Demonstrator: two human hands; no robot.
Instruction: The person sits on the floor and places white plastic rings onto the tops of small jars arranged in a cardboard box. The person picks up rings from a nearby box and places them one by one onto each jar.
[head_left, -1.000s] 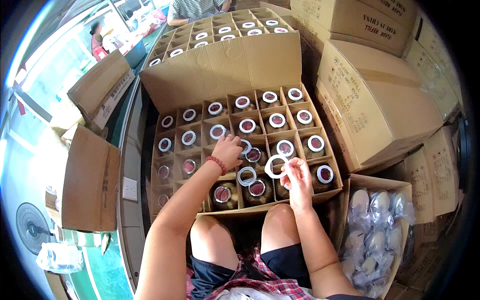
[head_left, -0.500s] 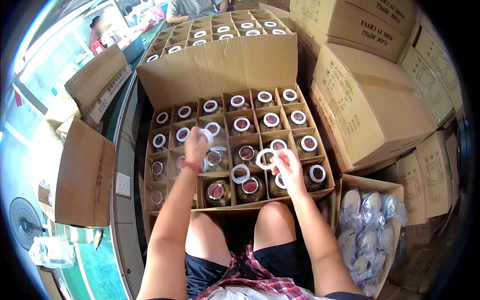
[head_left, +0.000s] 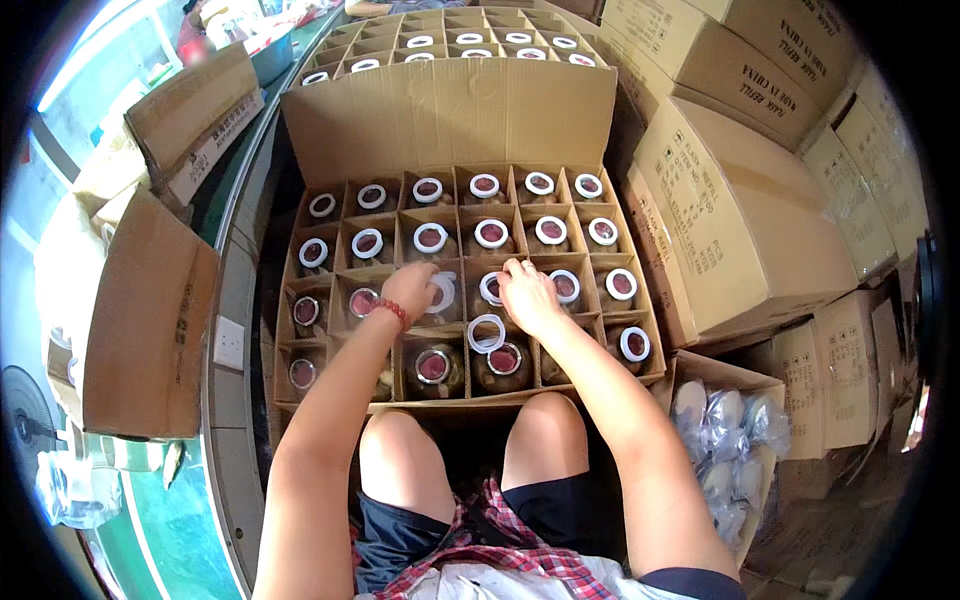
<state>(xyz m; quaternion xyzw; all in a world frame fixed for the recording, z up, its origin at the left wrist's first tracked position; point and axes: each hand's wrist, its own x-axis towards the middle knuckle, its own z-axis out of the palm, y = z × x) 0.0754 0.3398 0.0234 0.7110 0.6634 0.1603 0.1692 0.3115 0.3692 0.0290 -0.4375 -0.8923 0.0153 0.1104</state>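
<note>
A divided cardboard carton [head_left: 450,130] before me holds rows of glass flask liners [head_left: 433,366], their mouths facing up. Many mouths wear a white plastic ring [head_left: 490,234]; several in the two nearest rows are bare. In the third row from the back, my left hand [head_left: 410,289] is closed on a white ring [head_left: 442,293] over a liner's mouth. One cell to the right, my right hand [head_left: 529,293] pinches another ring [head_left: 491,288] at a mouth; its fingers partly cover it. A loose ring [head_left: 487,333] lies tilted above a bare liner [head_left: 503,360] in the nearest row.
Behind stands a second divided carton [head_left: 470,20] with ringed liners. Closed cartons [head_left: 740,210] are stacked at the right. An open box of plastic-wrapped grey parts [head_left: 725,420] sits near my right arm. Left are a green-topped bench [head_left: 190,520], cardboard flaps [head_left: 150,320] and a fan [head_left: 28,415].
My right hand has moved left and away from me, bringing its ring to a liner's mouth. My left hand has shifted slightly right, lowering its ring over the neighbouring mouth. The view has shifted slightly.
</note>
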